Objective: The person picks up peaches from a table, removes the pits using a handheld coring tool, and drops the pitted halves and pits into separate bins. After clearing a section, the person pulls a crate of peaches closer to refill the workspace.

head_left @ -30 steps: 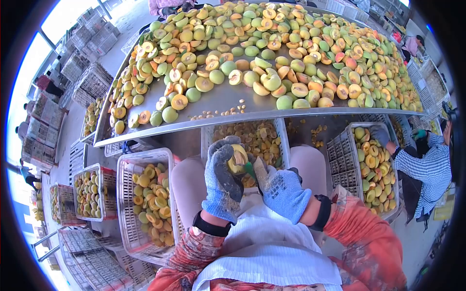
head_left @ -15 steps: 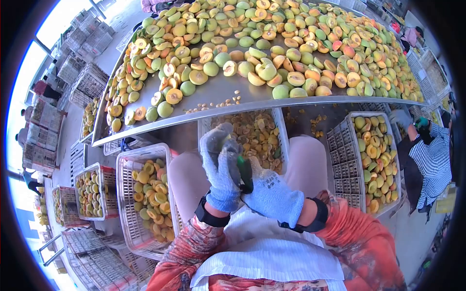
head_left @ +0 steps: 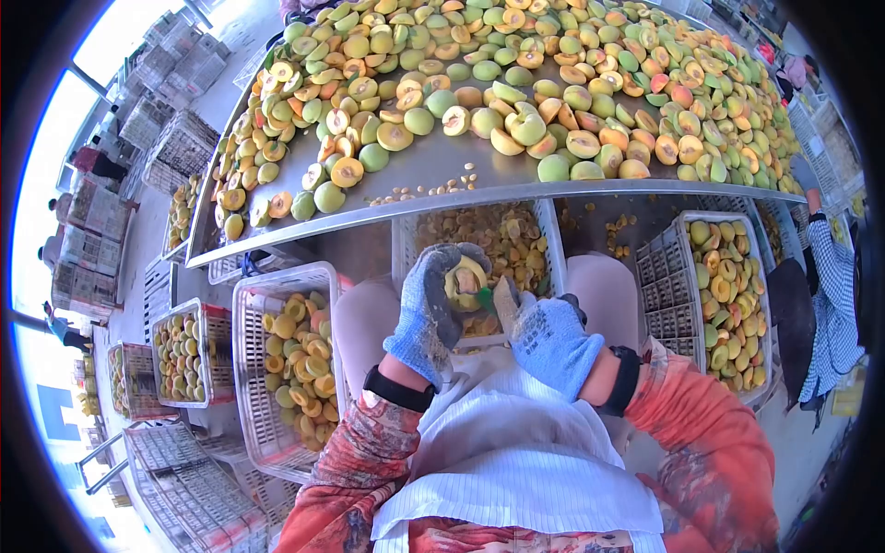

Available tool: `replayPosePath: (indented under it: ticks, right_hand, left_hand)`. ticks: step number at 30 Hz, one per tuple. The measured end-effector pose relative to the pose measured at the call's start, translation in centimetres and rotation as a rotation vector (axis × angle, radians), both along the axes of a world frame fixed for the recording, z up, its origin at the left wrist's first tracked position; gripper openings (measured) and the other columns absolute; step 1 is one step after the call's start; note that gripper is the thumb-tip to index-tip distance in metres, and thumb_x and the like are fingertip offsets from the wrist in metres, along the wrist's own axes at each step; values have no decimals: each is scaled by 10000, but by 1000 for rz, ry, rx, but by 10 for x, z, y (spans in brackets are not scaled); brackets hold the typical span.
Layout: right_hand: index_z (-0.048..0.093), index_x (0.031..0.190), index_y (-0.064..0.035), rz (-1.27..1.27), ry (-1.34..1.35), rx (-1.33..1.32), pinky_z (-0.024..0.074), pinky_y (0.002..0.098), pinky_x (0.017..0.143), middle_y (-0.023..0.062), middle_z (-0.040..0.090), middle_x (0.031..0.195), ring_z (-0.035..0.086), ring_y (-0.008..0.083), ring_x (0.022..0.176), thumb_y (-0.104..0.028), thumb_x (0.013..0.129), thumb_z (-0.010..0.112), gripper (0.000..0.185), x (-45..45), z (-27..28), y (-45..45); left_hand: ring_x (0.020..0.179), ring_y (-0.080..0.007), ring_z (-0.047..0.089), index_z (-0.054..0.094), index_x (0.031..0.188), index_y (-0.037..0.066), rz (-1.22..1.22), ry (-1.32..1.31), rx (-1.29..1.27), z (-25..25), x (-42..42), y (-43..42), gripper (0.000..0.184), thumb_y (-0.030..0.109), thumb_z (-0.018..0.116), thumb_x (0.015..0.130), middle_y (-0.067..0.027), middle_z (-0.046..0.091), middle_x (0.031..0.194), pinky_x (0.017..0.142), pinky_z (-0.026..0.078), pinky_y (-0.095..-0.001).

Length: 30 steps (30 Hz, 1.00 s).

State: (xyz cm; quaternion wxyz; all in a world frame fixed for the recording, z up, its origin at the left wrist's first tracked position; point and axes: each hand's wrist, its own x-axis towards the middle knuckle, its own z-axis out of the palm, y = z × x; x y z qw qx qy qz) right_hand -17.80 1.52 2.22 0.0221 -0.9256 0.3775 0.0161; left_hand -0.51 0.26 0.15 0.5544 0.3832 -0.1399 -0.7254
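Note:
My left hand [head_left: 426,309], in a blue and grey work glove, is closed around an apricot half [head_left: 464,284] with its cut face and brown pit turned up. In my gloved right hand [head_left: 548,341] is a small green tool [head_left: 486,298], its tip at the lower right edge of the fruit. My fingers cover most of the tool, so its exact kind is hidden. Below both hands, between my knees, a white crate [head_left: 553,249] holds small yellowish-brown pieces.
A metal table [head_left: 295,175] ahead carries many apricots, mostly halved; loose pits [head_left: 424,191] lie near its edge. Crates of fruit stand left [head_left: 241,369] and right [head_left: 666,286] of my legs. A co-worker's checked sleeve [head_left: 830,304] is at far right, stacked crates [head_left: 97,207] at far left.
My hands have moved apart from their close overlap. The apricot half now shows with its cut face up in my left hand, and the green tool has tilted toward it.

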Motion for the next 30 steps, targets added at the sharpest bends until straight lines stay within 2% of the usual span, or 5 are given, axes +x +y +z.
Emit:
replayPosePath:
  ticks: [5, 7, 9, 15, 30]
  right_hand:
    - [475, 1133, -27, -143, -967, 238, 451, 346, 410, 98, 593, 709, 602, 203, 549, -80, 755, 627, 411, 8, 5, -21]
    - [489, 1100, -70, -721, -1448, 1448, 448, 282, 408, 37, 584, 726, 578, 144, 547, -94, 750, 686, 403, 7, 28, -19]
    - [503, 1075, -57, -666, -1548, 1481, 433, 238, 393, 9, 565, 754, 563, 93, 598, -120, 770, 681, 359, 11, 12, -19]
    - [492, 1172, -59, -225, -1092, 360, 507, 359, 674, 155, 626, 923, 635, 279, 788, -94, 731, 677, 480, 7, -10, -27]
    - [409, 1245, 32, -98, -72, -186, 430, 390, 508, 137, 569, 781, 595, 243, 616, -137, 763, 515, 521, -8, -8, 10]
  left_hand:
    - [948, -240, 581, 539, 1119, 16, 311, 36, -217, 21, -15, -14, 352, 192, 497, 817, -131, 580, 1075, 797, 504, -345]
    - [1022, -232, 547, 479, 1220, 9, 205, 70, -337, 22, -18, -13, 448, 164, 502, 800, -134, 547, 1151, 879, 460, -340]
    - [1087, -228, 508, 419, 1289, 10, 154, 4, -313, 18, -23, -7, 533, 138, 510, 780, -135, 514, 1202, 953, 395, -324]
    - [896, -250, 607, 471, 1239, 30, -260, 17, -7, 1, 5, 8, 455, 191, 551, 821, -127, 563, 1107, 728, 522, -359]
    - [704, -196, 637, 565, 1068, 13, -102, -200, -28, 23, 0, 17, 311, 244, 515, 865, -100, 598, 917, 444, 517, -294]
